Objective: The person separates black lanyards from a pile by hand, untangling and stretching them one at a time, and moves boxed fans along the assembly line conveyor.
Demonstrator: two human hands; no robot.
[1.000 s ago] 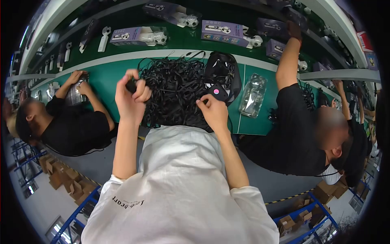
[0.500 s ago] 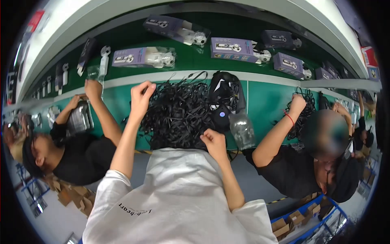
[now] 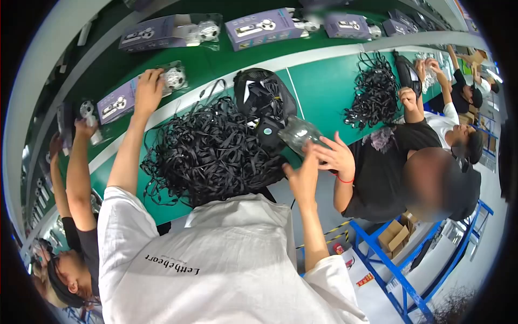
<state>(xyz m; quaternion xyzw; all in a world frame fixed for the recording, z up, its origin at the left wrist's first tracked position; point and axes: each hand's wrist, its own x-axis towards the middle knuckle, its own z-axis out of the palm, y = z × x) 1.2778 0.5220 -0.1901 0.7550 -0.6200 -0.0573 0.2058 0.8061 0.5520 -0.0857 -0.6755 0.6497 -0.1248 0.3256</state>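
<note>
My left hand [image 3: 148, 93] reaches to the far belt, fingers curled over the end of a purple box [image 3: 117, 102]. A clear pack with a small soccer-ball head [image 3: 175, 78] sticks out of that box. My right hand [image 3: 304, 174] is at the table's near edge, thumb apart from the fingers, nothing visible in it. Its fingertips are close to a clear plastic shell [image 3: 300, 135] and to a co-worker's hand [image 3: 338, 159]; whether they touch I cannot tell. A heap of black straps [image 3: 208, 151] lies between my arms, beside a black mesh bag [image 3: 264, 96].
More purple boxes [image 3: 264, 28] with ball-headed items lie along the green belt [image 3: 202, 62]. At right, a second heap of black straps [image 3: 372, 89] sits before the co-worker [image 3: 377, 173]. Another person's hand [image 3: 85, 128] is at far left. A blue rack [image 3: 388, 275] holds cartons.
My view has turned. My left hand has gone from above the straps to the purple box; my right hand has moved toward the shell. The co-worker's hand has come close to it.
</note>
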